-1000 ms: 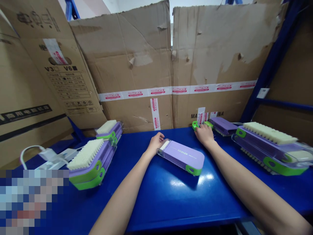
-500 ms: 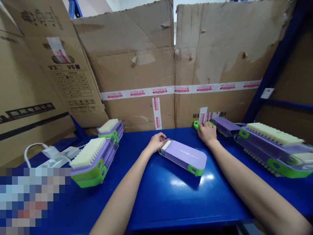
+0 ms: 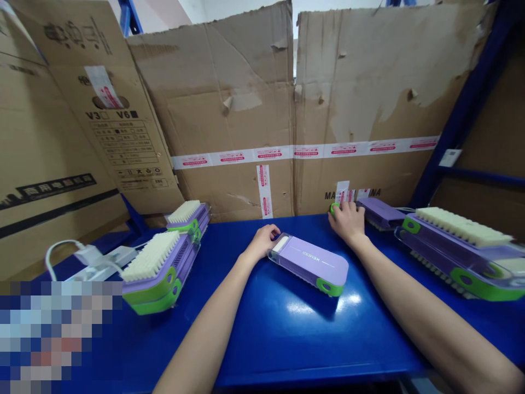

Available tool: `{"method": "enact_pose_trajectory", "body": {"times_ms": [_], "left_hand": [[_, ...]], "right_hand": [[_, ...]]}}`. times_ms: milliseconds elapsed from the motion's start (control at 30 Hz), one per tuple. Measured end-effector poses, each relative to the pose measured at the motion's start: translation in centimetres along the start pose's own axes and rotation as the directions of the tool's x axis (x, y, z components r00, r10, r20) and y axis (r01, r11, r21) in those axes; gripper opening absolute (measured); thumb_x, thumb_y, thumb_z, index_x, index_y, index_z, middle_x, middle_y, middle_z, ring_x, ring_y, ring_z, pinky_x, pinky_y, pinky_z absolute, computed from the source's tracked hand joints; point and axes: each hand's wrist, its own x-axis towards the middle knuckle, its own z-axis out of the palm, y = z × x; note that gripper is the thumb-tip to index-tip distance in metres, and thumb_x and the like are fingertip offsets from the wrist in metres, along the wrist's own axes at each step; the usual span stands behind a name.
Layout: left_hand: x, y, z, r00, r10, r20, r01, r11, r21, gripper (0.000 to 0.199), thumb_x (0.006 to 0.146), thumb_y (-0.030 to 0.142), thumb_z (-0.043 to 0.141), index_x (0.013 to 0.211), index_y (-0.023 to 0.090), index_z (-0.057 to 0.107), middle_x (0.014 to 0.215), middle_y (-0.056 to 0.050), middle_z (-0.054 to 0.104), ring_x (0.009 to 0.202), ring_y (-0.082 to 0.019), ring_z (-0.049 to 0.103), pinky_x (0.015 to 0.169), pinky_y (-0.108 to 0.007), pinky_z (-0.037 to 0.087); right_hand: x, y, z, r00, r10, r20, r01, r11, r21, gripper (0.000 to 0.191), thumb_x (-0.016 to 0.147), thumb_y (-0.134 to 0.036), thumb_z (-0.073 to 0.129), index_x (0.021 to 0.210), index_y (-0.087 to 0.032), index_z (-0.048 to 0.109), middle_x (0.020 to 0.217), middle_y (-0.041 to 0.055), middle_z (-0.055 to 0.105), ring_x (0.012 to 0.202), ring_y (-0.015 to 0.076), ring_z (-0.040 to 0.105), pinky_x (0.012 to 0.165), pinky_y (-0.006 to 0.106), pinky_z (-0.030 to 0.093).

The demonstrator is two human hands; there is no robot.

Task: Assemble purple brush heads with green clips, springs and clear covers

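Observation:
A purple cleaning brush (image 3: 314, 262) with a clear cover and a green looped end lies at the middle of the blue table, its bristles mostly underneath. My left hand (image 3: 263, 242) rests beside its covered far-left end, fingers loosely bent and apart; whether they touch the cover is unclear. Farther back on the right, my right hand (image 3: 348, 221) closes around a green-ended piece (image 3: 334, 208), mostly hidden behind the fingers. Just right of that hand lies a flat purple body (image 3: 380, 213), and I cannot tell whether the two are joined.
Bristled purple brushes stand at left (image 3: 153, 271) and behind them (image 3: 188, 219). More brushes are stacked at right (image 3: 459, 257). A white power strip (image 3: 107, 264) with a plugged cable lies at far left. Cardboard sheets (image 3: 229, 120) wall the back; a blue post (image 3: 455, 109) rises at right.
My right hand has shifted slightly over the green-ended piece, so less of it shows. The left hand and middle brush look nearly unchanged; the whole view has drifted slightly.

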Motion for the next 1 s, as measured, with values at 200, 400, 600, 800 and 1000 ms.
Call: {"method": "enact_pose_trajectory", "body": {"times_ms": [200, 400, 600, 800, 1000], "left_hand": [[-0.5, 0.1, -0.9, 1.0, 0.008, -0.003, -0.006, 0.885, 0.466, 0.021, 0.087, 0.033, 0.047, 0.083, 0.019, 0.062, 0.092, -0.009, 0.062, 0.094, -0.025, 0.055, 0.082, -0.036, 0.039], [-0.9, -1.2, -2.7, 0.961, -0.207, -0.186, 0.278, 0.721, 0.634, 0.028, 0.091, 0.026, 0.037, 0.095, 0.014, 0.062, 0.099, -0.019, 0.065, 0.097, -0.031, 0.059, 0.083, -0.043, 0.038], [-0.9, -1.3, -3.3, 0.949, -0.257, -0.181, 0.311, 0.685, 0.659, 0.032, 0.091, 0.029, 0.036, 0.1, 0.011, 0.061, 0.098, -0.02, 0.066, 0.097, -0.033, 0.061, 0.08, -0.043, 0.04], [-0.8, -0.8, -2.7, 0.948, -0.208, -0.241, 0.318, 0.655, 0.686, 0.035, 0.091, 0.032, 0.035, 0.106, 0.01, 0.057, 0.099, -0.021, 0.066, 0.096, -0.033, 0.06, 0.08, -0.044, 0.039], [-0.9, -0.6, -2.5, 0.958, -0.156, -0.239, 0.282, 0.654, 0.702, 0.038, 0.092, 0.039, 0.033, 0.105, 0.012, 0.057, 0.104, -0.019, 0.064, 0.099, -0.032, 0.056, 0.081, -0.042, 0.037]], "right_hand": [[-0.1, -1.5, -3.1, 0.984, -0.103, -0.143, 0.122, 0.983, 0.136, 0.041, 0.093, -0.035, 0.029, 0.1, -0.015, 0.065, 0.105, 0.015, 0.06, 0.097, 0.0286, 0.046, 0.08, 0.04, 0.025], [0.1, -2.2, -6.8, 0.974, -0.019, -0.227, 0.102, 0.928, 0.358, 0.041, 0.094, -0.036, 0.031, 0.098, -0.016, 0.067, 0.096, 0.0124, 0.064, 0.095, 0.0255, 0.052, 0.084, 0.038, 0.028], [-0.7, -3.8, -9.7, 0.923, -0.347, 0.168, 0.125, 0.681, 0.721, 0.047, 0.087, -0.056, 0.042, 0.111, -0.022, 0.065, 0.097, 0.0062, 0.068, 0.082, 0.0195, 0.06, 0.072, 0.028, 0.041], [-2.1, -5.6, -10.9, 0.709, -0.581, 0.399, 0.106, 0.647, 0.755, 0.083, 0.061, -0.056, 0.071, 0.136, -0.033, 0.046, 0.118, 0.0061, 0.062, 0.095, 0.0259, 0.061, 0.075, 0.032, 0.046], [-0.9, -5.2, -7.2, 0.749, -0.401, 0.528, -0.374, 0.402, 0.836, 0.049, 0.078, -0.047, 0.054, 0.117, -0.018, 0.059, 0.108, 0.0088, 0.067, 0.089, 0.0226, 0.063, 0.075, 0.03, 0.05]]}}
